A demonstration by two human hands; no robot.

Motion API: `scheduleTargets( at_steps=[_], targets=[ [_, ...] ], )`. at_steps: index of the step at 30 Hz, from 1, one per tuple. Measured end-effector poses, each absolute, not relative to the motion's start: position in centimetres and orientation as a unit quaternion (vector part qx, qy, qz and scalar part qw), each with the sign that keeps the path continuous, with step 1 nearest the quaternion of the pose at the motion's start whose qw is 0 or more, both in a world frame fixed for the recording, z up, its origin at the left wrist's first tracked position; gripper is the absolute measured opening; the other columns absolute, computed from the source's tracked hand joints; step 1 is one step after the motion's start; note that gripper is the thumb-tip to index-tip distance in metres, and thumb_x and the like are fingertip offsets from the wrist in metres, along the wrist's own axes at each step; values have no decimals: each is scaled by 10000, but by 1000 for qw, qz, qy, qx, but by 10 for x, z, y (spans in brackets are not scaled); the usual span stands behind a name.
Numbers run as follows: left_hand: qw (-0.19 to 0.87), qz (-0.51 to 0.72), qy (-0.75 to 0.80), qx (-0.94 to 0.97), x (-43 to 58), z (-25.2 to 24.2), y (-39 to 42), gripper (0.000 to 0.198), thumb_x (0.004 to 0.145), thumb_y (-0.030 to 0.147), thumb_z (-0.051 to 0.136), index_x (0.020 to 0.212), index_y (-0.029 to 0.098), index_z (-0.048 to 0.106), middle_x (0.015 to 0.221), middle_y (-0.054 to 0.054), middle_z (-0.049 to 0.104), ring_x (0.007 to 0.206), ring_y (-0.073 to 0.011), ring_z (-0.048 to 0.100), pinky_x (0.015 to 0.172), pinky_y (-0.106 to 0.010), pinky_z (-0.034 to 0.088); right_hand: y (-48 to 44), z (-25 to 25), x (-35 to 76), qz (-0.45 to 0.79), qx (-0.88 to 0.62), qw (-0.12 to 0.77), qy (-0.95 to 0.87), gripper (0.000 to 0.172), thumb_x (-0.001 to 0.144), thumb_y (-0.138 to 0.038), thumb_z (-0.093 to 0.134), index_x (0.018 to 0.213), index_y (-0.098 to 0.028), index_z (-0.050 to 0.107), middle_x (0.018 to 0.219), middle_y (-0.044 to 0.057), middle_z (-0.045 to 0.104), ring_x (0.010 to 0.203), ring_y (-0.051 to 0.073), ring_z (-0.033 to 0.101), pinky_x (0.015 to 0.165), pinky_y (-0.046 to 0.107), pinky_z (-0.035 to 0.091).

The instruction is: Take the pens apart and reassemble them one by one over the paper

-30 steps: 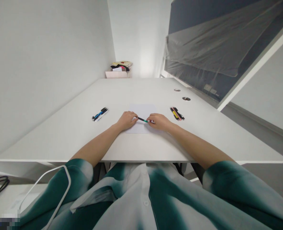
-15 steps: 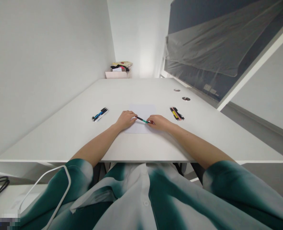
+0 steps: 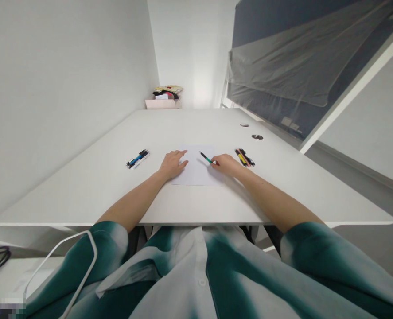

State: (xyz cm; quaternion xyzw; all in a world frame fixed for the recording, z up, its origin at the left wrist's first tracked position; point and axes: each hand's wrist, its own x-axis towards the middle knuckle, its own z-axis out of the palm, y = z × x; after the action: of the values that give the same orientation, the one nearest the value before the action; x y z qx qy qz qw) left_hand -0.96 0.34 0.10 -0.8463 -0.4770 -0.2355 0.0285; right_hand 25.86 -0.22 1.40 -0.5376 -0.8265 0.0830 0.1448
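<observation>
A white sheet of paper (image 3: 196,175) lies on the table in front of me. My right hand (image 3: 227,164), over the paper's right side, is closed on one end of a slim black and green pen (image 3: 206,157). The pen's black end points away from me to the left. At the paper's left edge, my left hand (image 3: 173,165) is open, thumb and fingers apart and holding nothing.
Several blue, black and white pens (image 3: 138,159) lie to the left. Another group, with yellow, pink and black pens (image 3: 244,157), lies to the right. Two round fittings (image 3: 257,137) sit in the white table (image 3: 189,126). A box with cloths (image 3: 160,104) is at the far end.
My left hand has let go of the pen and its fingers have opened. My right hand has moved slightly right and away from me, carrying the pen, whose free end now points farther forward.
</observation>
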Motion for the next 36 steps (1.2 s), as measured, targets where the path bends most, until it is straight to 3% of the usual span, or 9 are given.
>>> scheduleTargets(
  at_steps=[4, 10, 36],
  targets=[
    [14, -227, -480, -847, -11, 1, 4, 474, 923, 351, 504, 1362, 177, 532, 1221, -127, 651, 1130, -270, 575, 999, -436, 412, 12, 20, 292, 41, -639, 125, -758, 231, 852, -320, 608, 959, -186, 763, 928, 125, 747, 939, 257, 666, 842, 330, 452],
    [18, -223, -478, -849, -10, 0, 3, 439, 921, 357, 507, 1320, 183, 564, 1238, -126, 647, 1128, -272, 581, 1000, -444, 416, 20, 25, 323, -7, -726, 63, -684, 250, 825, -226, 587, 981, -146, 764, 1003, 164, 745, 963, 283, 683, 776, 318, 480],
    [5, -185, -499, -847, -7, 5, -2, 440, 919, 367, 498, 1305, 171, 578, 1236, -111, 654, 1141, -268, 583, 1019, -435, 409, 27, 11, 337, 4, -754, 68, -653, 238, 776, -172, 604, 986, -151, 713, 1010, 146, 730, 951, 251, 671, 741, 285, 465]
  ],
)
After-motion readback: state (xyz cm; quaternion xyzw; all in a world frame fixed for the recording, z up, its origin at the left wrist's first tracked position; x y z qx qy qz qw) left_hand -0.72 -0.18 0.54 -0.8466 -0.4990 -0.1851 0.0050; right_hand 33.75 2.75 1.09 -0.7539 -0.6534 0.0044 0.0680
